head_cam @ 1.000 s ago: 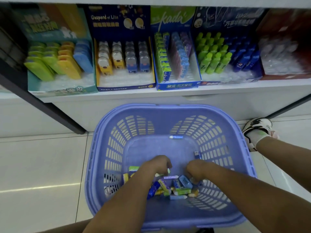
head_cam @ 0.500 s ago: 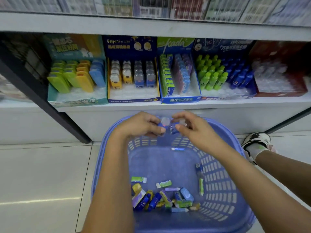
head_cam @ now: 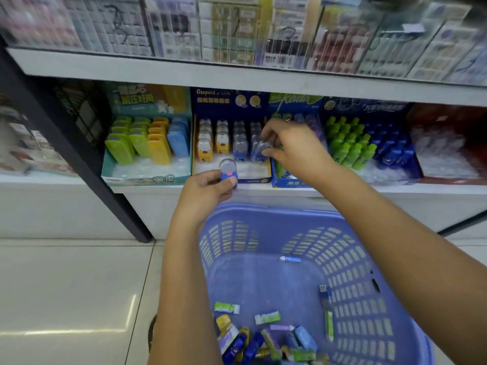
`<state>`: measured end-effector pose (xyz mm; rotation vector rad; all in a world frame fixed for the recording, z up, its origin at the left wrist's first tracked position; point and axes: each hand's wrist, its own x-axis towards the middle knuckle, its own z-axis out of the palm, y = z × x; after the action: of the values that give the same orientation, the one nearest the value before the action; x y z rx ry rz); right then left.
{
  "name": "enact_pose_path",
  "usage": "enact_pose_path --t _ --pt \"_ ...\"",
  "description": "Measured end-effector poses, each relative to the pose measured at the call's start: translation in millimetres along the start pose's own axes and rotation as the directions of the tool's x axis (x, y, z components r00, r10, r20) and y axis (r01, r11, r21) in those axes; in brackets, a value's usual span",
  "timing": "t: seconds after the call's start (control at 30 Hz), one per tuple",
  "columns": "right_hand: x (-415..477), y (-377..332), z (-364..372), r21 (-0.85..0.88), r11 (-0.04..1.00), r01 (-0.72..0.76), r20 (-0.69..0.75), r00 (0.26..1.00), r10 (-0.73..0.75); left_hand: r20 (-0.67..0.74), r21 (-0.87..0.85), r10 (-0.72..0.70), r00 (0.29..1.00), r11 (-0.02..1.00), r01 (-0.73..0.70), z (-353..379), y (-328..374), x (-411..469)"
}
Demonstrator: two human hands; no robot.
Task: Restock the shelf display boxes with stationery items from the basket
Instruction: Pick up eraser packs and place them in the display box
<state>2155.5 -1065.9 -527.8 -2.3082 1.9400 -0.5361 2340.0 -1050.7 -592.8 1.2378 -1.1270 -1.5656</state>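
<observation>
I read the step as placement: my right hand (head_cam: 292, 150) pinches a blue domed item (head_cam: 261, 150) at the rightmost row of the Gaspard display box (head_cam: 229, 100). At its 7 o'clock, my left hand (head_cam: 204, 192) pinches a second item (head_cam: 228, 173), to seat next. The basket (head_cam: 276, 219) stands at 6 o'clock on pale floor tiles (head_cam: 66, 285), before the white shelf (head_cam: 342, 192).

Basket (head_cam: 274, 210): purple slatted plastic, on the floor below the shelf.
Loose stationery (head_cam: 263, 338): small mixed packs heaped at the basket's near side.
Domed piece (head_cam: 228, 171): blue base, clear top, upright, pinched by the left hand (head_cam: 208, 191) before the Gaspard box (head_cam: 229, 100).
Second piece (head_cam: 261, 150): clear-topped, gripped by the right hand (head_cam: 292, 148) at that box's right row.
</observation>
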Motion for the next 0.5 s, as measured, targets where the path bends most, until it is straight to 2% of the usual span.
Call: enact_pose_path --t 0.27,0.43,0.5 --pt "14 8 19 -0.043 0.998 -0.039 0.088 0.995 0.042 -0.052 0.009 0.102 0.993 0.995 -0.102 2 1 2" --pt "23 2 10 -0.180 0.983 0.032 0.125 0.992 -0.009 -0.156 0.150 0.230 0.961 0.967 -0.208 4 3 3" --pt "22 -1 7 -0.150 0.988 0.022 0.121 0.993 -0.004 -0.148 0.208 0.271 0.951 0.949 -0.238 7 3 2"
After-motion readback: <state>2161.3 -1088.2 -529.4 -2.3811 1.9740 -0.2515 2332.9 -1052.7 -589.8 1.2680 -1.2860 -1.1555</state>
